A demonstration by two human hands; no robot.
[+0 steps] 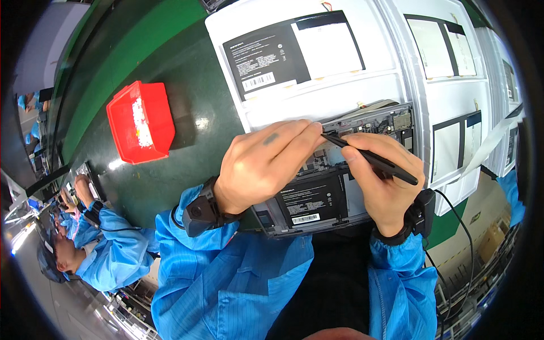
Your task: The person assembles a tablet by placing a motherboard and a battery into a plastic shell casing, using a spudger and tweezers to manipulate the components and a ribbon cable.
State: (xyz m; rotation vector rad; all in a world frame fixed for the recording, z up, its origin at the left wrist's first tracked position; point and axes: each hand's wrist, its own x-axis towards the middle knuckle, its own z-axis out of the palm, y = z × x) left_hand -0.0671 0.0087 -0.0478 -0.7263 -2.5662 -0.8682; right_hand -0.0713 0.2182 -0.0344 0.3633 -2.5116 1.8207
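Observation:
An opened tablet-like device (317,226) lies tilted in front of me, its circuit board and inner parts exposed. A black battery (311,201) with a printed label sits in its near half. My right hand (385,175) grips a slim black pointed tool (382,164) like a pen, its tip down at the board's upper part. Beside that tip, my left hand (266,161) has its fingers pressed together over the board. Whatever is between the left fingertips, if anything, is hidden. The left hand also covers part of the board.
White foam trays (385,56) hold more flat batteries (266,59) beyond the device and to the right. A red bin (141,122) with small white pieces stands on the green table (192,153). Another person (102,243) works at far left. Black cables (467,238) hang at right.

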